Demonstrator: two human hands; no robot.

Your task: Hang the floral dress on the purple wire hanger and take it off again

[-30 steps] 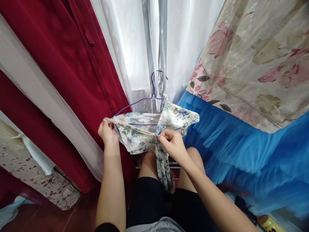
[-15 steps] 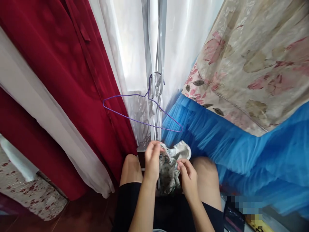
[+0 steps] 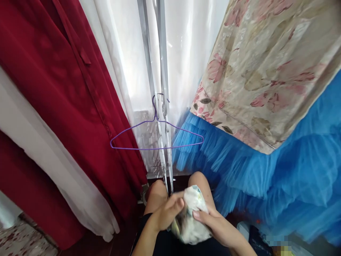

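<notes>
Over my lap is a bunched piece of pale cloth with a faint green and yellow pattern, slightly smeared by motion. My right hand grips it from the right, its thumb pressed on the cloth and the other fingers hidden behind. From the left, my left hand holds the cloth's edge, fingers curled round it. Just beyond my knees a thin purple hanger hangs bare by its hook from a chain-like white hanger strip.
Red draped fabric and a white drape hang on the left. At the right hangs a floral beige garment above blue ruffled tulle. White curtain fabric covers the back. A dark object lies low at the right.
The cloth has come lower and towards me, and more of its pale side shows. Both hands moved down with it. The purple hanger has turned to face me more squarely, and the view has shifted.
</notes>
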